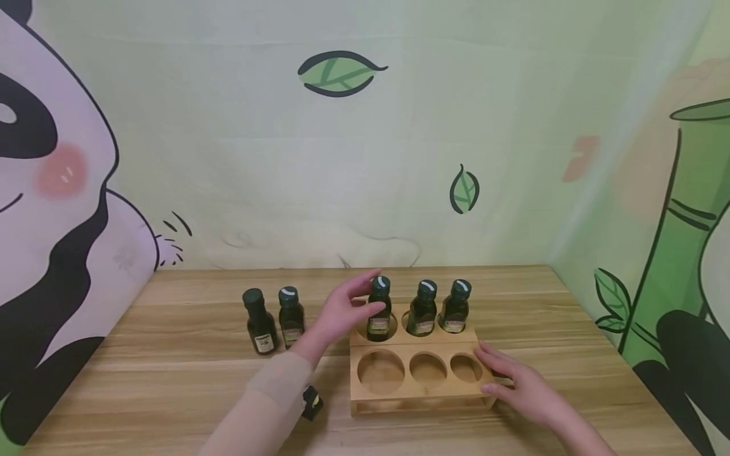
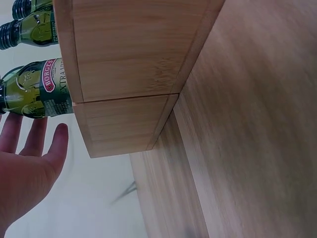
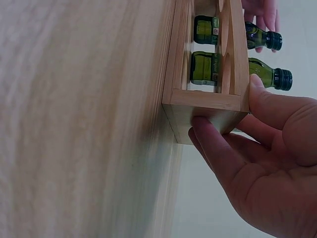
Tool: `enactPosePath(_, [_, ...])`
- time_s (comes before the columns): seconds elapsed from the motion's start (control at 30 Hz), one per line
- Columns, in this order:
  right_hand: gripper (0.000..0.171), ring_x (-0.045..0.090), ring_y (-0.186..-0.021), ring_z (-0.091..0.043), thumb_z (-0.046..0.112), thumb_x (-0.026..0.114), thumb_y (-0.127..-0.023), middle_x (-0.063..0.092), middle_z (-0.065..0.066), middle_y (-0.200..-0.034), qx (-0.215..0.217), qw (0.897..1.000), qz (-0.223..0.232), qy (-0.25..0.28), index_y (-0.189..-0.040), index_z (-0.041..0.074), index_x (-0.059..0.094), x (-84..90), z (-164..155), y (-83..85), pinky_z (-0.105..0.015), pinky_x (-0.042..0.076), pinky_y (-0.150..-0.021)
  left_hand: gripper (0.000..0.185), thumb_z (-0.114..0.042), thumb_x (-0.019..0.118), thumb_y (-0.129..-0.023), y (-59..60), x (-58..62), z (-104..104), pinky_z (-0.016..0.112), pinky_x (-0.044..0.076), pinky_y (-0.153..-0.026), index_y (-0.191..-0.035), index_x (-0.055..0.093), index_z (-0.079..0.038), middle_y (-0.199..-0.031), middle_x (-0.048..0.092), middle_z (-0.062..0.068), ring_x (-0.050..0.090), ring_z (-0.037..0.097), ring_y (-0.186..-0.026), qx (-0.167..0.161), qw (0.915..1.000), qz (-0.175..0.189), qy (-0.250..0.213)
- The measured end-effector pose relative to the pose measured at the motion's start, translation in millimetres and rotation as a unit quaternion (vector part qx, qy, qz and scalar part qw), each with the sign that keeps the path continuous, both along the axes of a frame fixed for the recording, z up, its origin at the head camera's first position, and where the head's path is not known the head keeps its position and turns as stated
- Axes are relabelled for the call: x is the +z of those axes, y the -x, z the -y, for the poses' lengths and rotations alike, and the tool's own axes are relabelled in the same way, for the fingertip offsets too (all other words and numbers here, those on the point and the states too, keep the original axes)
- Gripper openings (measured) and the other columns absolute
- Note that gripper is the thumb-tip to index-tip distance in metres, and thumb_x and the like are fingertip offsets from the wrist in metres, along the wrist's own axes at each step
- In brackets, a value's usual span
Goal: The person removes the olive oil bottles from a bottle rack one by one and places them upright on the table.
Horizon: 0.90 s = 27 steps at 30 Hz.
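Three green bottles (image 1: 422, 320) stand in the round holes of the upper back row of the wooden rack (image 1: 407, 392), each seated so that the wood keeps it upright. Your left hand (image 1: 345, 310) is at the leftmost bottle (image 1: 379, 328): its fingers are spread and fairly straight, thumb in front and fingers behind, as though to guide the bottle rather than squeeze it. Your right hand (image 1: 521, 386) holds the rack by its right end, thumb near the upper edge and fingers against the side panel, probably to steady it while you work at the other end. The lower front step has three more holes. Two further bottles, a slim-necked bottle (image 1: 263, 332) and a rounder bottle (image 1: 292, 326), stand to the left, within your left arm's reach. A small black object (image 1: 312, 403), partly hidden by your sleeve (image 1: 256, 405), is too unclear to name.

The worktop (image 1: 142, 380) has a pale wood grain. Around it hangs a light green backdrop (image 1: 399, 158) printed with leaves, a panda (image 1: 74, 126) and bamboo (image 1: 692, 171).
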State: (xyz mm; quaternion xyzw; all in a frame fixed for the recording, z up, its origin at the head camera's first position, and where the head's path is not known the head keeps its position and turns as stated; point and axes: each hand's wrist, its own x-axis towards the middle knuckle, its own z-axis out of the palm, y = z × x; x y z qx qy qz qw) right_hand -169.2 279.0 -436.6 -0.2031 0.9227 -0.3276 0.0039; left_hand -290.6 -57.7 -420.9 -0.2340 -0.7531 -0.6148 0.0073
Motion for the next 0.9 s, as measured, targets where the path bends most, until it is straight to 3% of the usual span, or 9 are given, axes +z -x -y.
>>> enactPosePath(0.27, [0.061,0.042,-0.132,-0.047,0.025,0.072,-0.089,0.042,-0.025,-0.148,-0.001,1.0,-0.007,0.0,-0.139,-0.004,0.053,0.5,0.7,-0.8,-0.058,0.042,-0.099,0.057,-0.008,0.077,-0.086,3.6,-1.4,-3.2,0.04,0.054,-0.09,-0.139,0.059,-0.018,-0.118,0.068,0.011,0.061,0.028,-0.114,0.031,0.9995,0.006,0.002])
enactPosePath(0.3, [0.061,0.041,-0.131,-0.047,0.025,0.072,-0.089,0.042,-0.025,-0.147,0.0,1.0,-0.008,-0.001,-0.139,-0.004,0.053,0.6,0.5,-0.7,-0.057,0.043,-0.098,0.056,-0.007,0.077,-0.086,0.4,2.5,-4.0,0.04,0.054,-0.09,-0.138,0.06,-0.017,-0.117,0.068,0.011,0.062,0.029,-0.113,0.036,0.9993,0.006,0.003])
enactPosePath(0.9, [0.061,0.039,-0.132,-0.049,0.026,0.071,-0.09,0.04,-0.026,-0.148,-0.005,1.0,0.01,0.009,-0.14,-0.004,0.052,1.0,1.2,-0.6,-0.062,0.037,-0.101,0.05,-0.004,0.077,-0.085,0.1,2.7,-3.8,0.039,0.056,-0.083,-0.132,0.066,-0.017,-0.109,0.072,0.009,0.065,0.027,-0.107,0.062,0.9979,-0.01,-0.015])
